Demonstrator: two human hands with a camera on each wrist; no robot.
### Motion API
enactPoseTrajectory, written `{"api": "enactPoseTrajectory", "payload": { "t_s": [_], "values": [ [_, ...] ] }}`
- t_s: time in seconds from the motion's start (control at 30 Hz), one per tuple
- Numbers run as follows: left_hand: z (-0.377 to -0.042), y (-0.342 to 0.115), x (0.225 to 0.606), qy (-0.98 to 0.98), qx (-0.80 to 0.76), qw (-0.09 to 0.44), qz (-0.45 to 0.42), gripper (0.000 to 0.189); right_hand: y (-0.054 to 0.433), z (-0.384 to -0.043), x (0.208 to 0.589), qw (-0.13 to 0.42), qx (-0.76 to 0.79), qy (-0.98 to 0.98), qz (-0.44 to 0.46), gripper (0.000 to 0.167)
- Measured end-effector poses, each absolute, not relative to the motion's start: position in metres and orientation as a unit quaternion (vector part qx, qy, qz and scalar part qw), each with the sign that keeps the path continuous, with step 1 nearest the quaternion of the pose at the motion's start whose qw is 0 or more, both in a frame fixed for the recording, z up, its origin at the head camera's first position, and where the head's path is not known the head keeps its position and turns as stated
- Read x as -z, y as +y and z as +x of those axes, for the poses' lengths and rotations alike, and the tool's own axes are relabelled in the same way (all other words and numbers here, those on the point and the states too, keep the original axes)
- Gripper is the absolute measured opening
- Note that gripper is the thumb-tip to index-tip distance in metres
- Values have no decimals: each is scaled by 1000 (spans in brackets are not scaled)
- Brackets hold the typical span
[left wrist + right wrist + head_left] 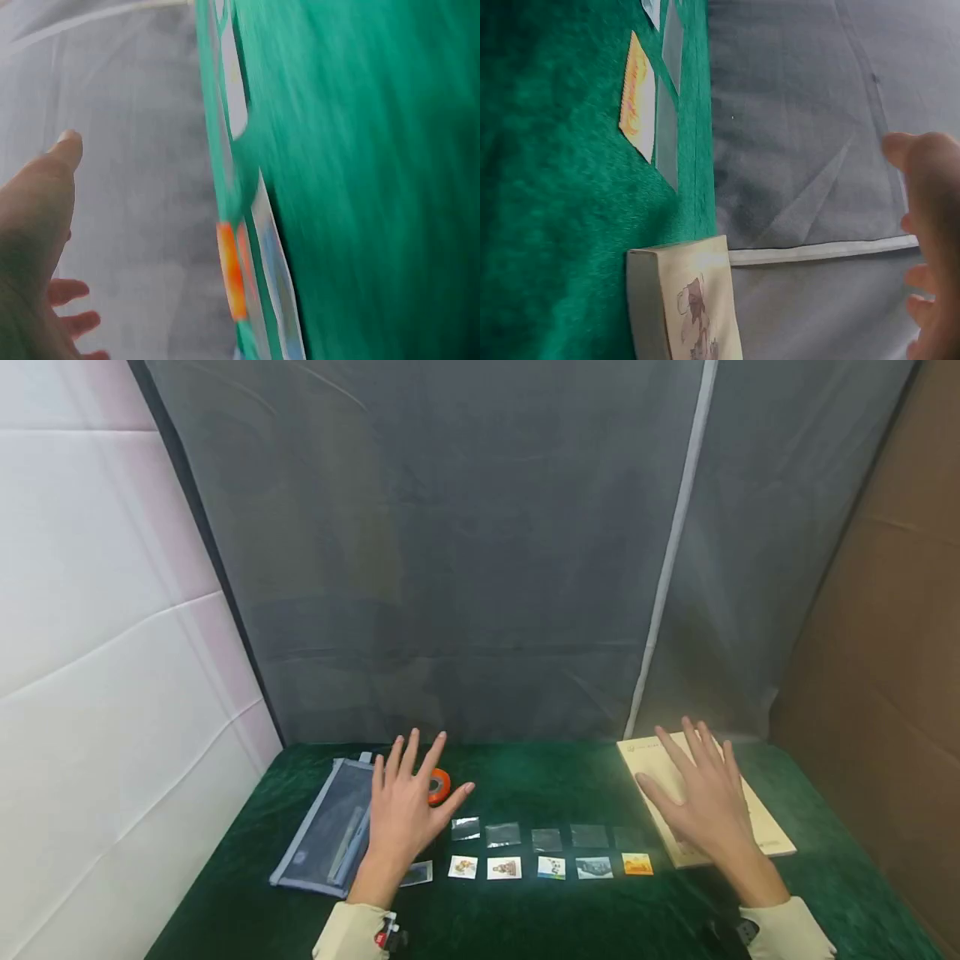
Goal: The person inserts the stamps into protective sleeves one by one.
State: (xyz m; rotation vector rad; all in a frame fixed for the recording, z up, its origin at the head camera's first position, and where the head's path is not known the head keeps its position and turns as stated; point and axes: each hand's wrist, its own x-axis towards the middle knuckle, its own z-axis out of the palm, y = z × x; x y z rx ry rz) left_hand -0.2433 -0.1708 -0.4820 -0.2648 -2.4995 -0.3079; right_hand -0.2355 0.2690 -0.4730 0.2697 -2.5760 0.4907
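Over the left of the green worktop [540,777], the left hand [408,810] has its fingers spread, near an orange roll [446,782] and a grey-blue pouch [318,839]; over the right, the right hand [708,806], fingers also spread, is above a cream book [768,831]. Between the hands, five picture cards [551,867] lie in a near row, clear sleeves [503,835] just on their far side.

The cloth [540,789] is green, the ring [446,783] orange — the book [694,304] cream, brown-figured.
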Motion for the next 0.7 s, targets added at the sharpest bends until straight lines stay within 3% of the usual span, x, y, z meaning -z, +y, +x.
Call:
{"api": "enactPoseTrajectory", "payload": {
  "t_s": [0.23, 0.4, 0.57, 0.7],
  "values": [
    [-238, -124, 480, -924, 169, 289, -186, 73, 272, -223, 483, 246, -263, -915, 180, 54],
    [-234, -85, 478, -926, 198, 225, -230, 59, 274, -219, 493, 223, -255, -902, 268, 33],
    [-233, -48, 484, -931, 189, 163, -268, 51, 277, -220, 498, 171, -218, -909, 312, 15],
    [-233, -22, 490, -926, 172, 142, -305, 43, 280, -219, 500, 111, -199, -926, 300, 14]
  ]
}}
